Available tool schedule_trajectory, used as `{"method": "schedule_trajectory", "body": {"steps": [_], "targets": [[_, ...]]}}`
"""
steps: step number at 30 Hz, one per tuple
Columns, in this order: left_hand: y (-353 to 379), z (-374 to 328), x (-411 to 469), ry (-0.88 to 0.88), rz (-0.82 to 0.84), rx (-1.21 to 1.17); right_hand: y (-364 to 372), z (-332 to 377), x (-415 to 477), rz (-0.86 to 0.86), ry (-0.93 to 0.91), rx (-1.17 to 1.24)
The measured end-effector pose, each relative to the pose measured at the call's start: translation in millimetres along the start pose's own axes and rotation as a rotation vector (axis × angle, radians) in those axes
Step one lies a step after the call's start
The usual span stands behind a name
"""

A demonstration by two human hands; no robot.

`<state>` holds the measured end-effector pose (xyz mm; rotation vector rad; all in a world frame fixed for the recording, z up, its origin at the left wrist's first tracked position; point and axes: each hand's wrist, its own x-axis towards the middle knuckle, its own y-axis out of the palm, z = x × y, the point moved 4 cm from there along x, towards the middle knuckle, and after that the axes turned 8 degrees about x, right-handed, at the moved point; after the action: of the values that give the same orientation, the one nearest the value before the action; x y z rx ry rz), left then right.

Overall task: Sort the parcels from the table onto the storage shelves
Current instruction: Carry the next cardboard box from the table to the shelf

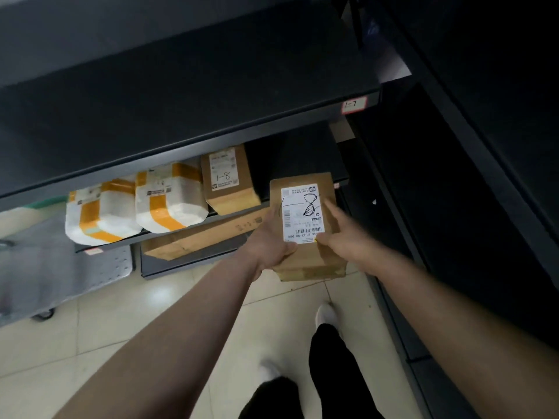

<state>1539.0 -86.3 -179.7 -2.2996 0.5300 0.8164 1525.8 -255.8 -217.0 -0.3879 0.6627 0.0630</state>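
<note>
Before the dark storage shelves, a brown parcel (305,260) is held in the air in both hands, just off the front edge of the lower shelf (302,158) and not resting on it. Its white label faces up, marked "1-8" by hand; the small print is too blurred to read. Left hand (272,246): firm grip, fingers curled round the parcel's lower left corner. Right hand (344,237): against the right side, one finger straight along the label's edge; its other fingers are hidden behind the parcel, so how tight that grip is cannot be told. On the lower shelf, left of the held parcel: a brown box (227,179) also marked "1-8", then two white foam packages (169,204) bound in orange tape, side by side and overhanging the edge. The shelf above (181,95) covers their far ends and carries a tag (354,104) reading "1-7". Beneath, a long flat carton (196,237) lies partly hidden on the lowest level. Far left, a grey wheeled cart (60,267), blurred and cut off by the frame. Pale tiled floor (151,322) below, with a white shoe (325,316).
</note>
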Motion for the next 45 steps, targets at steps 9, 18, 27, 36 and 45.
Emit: {"method": "schedule_trajectory", "body": {"steps": [9,18,27,36,45], "targets": [[-5,11,99,-0.067,0.024,-0.030,21,-19,101,0.012,0.031,0.076],[-22,4,174,0.053,-0.193,0.498,22,25,181,-0.006,-0.299,-0.301],[-6,19,180,0.170,-0.329,1.233,29,17,177,-0.023,-0.508,-0.851],[-37,9,213,0.143,-0.331,1.188,46,49,210,-0.136,-0.428,-0.912],[-38,8,191,0.185,-0.360,1.108,41,42,193,-0.167,-0.435,-0.818]]}}
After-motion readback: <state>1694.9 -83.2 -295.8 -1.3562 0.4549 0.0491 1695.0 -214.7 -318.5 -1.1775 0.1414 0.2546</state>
